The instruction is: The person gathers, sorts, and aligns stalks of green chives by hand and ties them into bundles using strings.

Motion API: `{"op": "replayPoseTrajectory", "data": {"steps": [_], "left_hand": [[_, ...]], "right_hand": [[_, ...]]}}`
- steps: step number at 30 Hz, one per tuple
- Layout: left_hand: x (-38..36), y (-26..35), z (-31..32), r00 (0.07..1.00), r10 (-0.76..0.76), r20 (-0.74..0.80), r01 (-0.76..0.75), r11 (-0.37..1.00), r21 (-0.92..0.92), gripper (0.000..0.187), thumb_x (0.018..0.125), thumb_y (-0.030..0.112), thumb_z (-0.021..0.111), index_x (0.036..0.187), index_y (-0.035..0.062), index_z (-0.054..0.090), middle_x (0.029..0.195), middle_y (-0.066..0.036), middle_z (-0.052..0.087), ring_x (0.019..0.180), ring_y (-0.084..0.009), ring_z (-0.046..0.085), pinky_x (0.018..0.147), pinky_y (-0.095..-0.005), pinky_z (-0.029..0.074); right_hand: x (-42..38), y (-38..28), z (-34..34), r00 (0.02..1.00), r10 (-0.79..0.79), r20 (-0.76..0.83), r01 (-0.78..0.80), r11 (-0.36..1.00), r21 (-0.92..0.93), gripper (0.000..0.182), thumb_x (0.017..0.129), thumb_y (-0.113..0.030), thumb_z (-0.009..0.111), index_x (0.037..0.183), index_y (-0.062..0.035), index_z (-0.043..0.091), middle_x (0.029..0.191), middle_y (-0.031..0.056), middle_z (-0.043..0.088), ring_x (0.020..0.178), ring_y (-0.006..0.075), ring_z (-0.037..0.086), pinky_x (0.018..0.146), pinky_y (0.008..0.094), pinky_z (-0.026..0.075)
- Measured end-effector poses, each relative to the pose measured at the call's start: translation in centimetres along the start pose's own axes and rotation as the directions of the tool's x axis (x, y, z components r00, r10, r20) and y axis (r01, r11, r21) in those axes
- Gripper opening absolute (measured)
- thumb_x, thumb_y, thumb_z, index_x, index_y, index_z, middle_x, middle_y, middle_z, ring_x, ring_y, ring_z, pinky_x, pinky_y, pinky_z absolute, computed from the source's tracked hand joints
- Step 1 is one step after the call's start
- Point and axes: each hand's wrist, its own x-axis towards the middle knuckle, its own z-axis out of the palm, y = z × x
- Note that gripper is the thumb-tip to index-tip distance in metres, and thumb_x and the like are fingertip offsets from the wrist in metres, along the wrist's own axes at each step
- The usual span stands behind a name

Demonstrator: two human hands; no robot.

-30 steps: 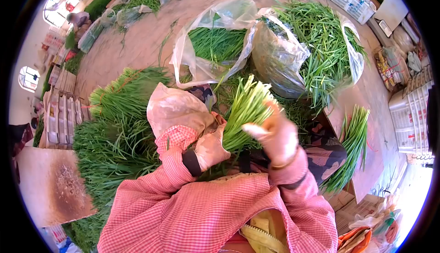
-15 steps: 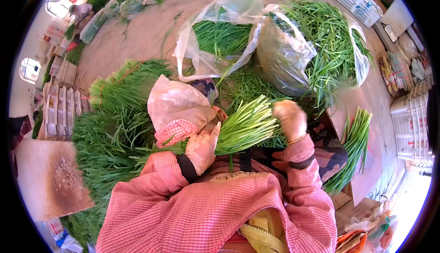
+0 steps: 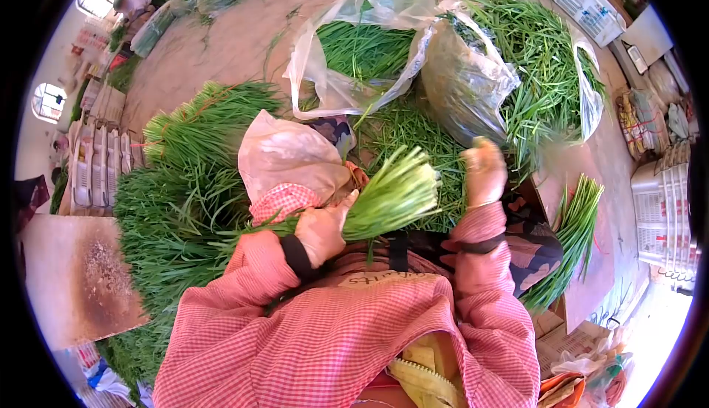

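My left hand is closed around a bunch of chives, long green leaves whose pale cut ends fan out to the right, blurred by motion. The leafy ends trail left toward a large heap of chives. Right of the bunch and apart from it, my right hand is raised with its fingers curled. Blur hides whatever it may hold. Loose green leaves lie scattered beyond the bunch. A pale cloth-covered knee stands beside my left hand.
An open plastic bag of chives and a fuller bag stand ahead. Another bunch lies on a board at right. Tied chives rest at left. Crates line the left side; a white basket sits far right.
My right hand has moved right and slightly up, away from the cut ends. The bunch in my left hand has shifted a little left, and its ends tilt more upward.
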Motion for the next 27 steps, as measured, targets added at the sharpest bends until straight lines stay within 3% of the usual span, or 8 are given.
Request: {"op": "replayPoseTrajectory", "data": {"steps": [5, 7, 8, 14, 16, 20, 24, 27], "left_hand": [[0.8, -4.6, -0.2, 0.899, 0.430, -0.083, -0.194, 0.220, -0.956, 0.080, 0.058, 0.007, 0.073, 0.129, 0.0023, 0.035, 0.111, -0.012, 0.056, 0.102, -0.0237, 0.053, 0.092, -0.0325, 0.038], [0.3, -4.0, -1.5, 0.893, 0.442, -0.082, -0.089, -0.005, -0.996, 0.078, 0.059, 0.006, 0.073, 0.127, 0.0019, 0.036, 0.111, -0.011, 0.056, 0.099, -0.0238, 0.054, 0.091, -0.0343, 0.040], [0.4, -3.9, -1.9, 0.840, 0.542, 0.037, 0.102, -0.091, -0.991, 0.076, 0.060, 0.006, 0.074, 0.127, 0.0026, 0.038, 0.108, -0.012, 0.056, 0.095, -0.0235, 0.055, 0.087, -0.0344, 0.042], [1.0, -0.4, -0.7, 0.704, 0.709, 0.036, 0.387, -0.341, -0.857, 0.074, 0.061, 0.007, 0.072, 0.127, 0.0051, 0.039, 0.108, -0.010, 0.056, 0.093, -0.0196, 0.055, 0.080, -0.0295, 0.044], [1.5, -0.8, -0.2, 0.585, 0.809, 0.063, 0.407, -0.226, -0.885, 0.075, 0.060, 0.007, 0.073, 0.128, 0.0056, 0.039, 0.109, -0.010, 0.056, 0.092, -0.0192, 0.055, 0.081, -0.0306, 0.044], [0.3, 1.4, -1.3, 0.800, 0.592, -0.099, 0.123, -0.323, -0.938, 0.081, 0.061, 0.008, 0.076, 0.131, 0.0053, 0.034, 0.120, -0.011, 0.050, 0.110, -0.0212, 0.048, 0.093, -0.0333, 0.038], [0.0, 2.4, -2.0, 0.787, 0.616, -0.038, 0.174, -0.281, -0.944, 0.086, 0.061, 0.007, 0.077, 0.133, 0.0056, 0.030, 0.127, -0.008, 0.045, 0.118, -0.0183, 0.041, 0.100, -0.0322, 0.030], [-0.6, 3.1, -1.9, 0.848, 0.520, -0.097, 0.009, -0.197, -0.980, 0.084, 0.060, 0.006, 0.076, 0.131, 0.0038, 0.032, 0.125, -0.006, 0.046, 0.115, -0.0167, 0.042, 0.100, -0.0319, 0.030]], "right_hand": [[2.5, 10.3, -4.4, 0.960, -0.266, 0.087, 0.272, 0.816, -0.511, 0.061, 0.080, -0.041, 0.059, 0.118, 0.0049, 0.043, 0.102, 0.0234, 0.057, 0.089, 0.0311, 0.057, 0.077, 0.0369, 0.045], [-0.4, 10.7, -2.6, 0.793, 0.172, 0.584, -0.307, 0.941, 0.140, 0.073, 0.075, -0.050, 0.061, 0.128, -0.0049, 0.036, 0.123, 0.0186, 0.046, 0.111, 0.0294, 0.046, 0.093, 0.0380, 0.036], [-2.3, 11.5, -0.2, 0.467, 0.335, 0.818, -0.853, 0.414, 0.318, 0.084, 0.068, -0.063, 0.058, 0.127, -0.0070, 0.037, 0.117, 0.0190, 0.049, 0.103, 0.0306, 0.050, 0.088, 0.0465, 0.038], [-1.1, -7.6, 1.8, 0.595, 0.141, 0.791, -0.777, -0.149, 0.611, 0.059, 0.082, -0.055, 0.048, 0.114, -0.0050, 0.050, 0.088, 0.0081, 0.059, 0.079, 0.0156, 0.054, 0.071, 0.0292, 0.045], [7.0, 1.4, 3.2, 0.569, -0.585, 0.578, -0.804, -0.246, 0.541, 0.044, 0.087, -0.044, 0.048, 0.103, -0.0040, 0.057, 0.069, 0.0009, 0.054, 0.060, 0.0095, 0.046, 0.056, 0.0219, 0.038], [6.8, -2.6, -5.2, 0.964, 0.159, 0.215, -0.252, 0.807, 0.534, 0.025, 0.085, -0.028, 0.056, 0.092, -0.0048, 0.062, 0.067, -0.0015, 0.054, 0.058, 0.0061, 0.044, 0.055, 0.0193, 0.036], [1.6, -10.3, -7.5, 0.817, -0.477, 0.322, 0.523, 0.850, -0.066, 0.037, 0.072, -0.030, 0.069, 0.101, -0.0081, 0.063, 0.121, 0.0109, 0.049, 0.114, 0.0243, 0.042, 0.096, 0.0355, 0.032], [0.1, -10.2, -4.7, 0.671, -0.279, 0.687, 0.651, 0.664, -0.366, 0.061, 0.067, -0.036, 0.070, 0.120, -0.0110, 0.052, 0.143, 0.0126, 0.017, 0.131, 0.0315, 0.017, 0.105, 0.0399, 0.016]]}}
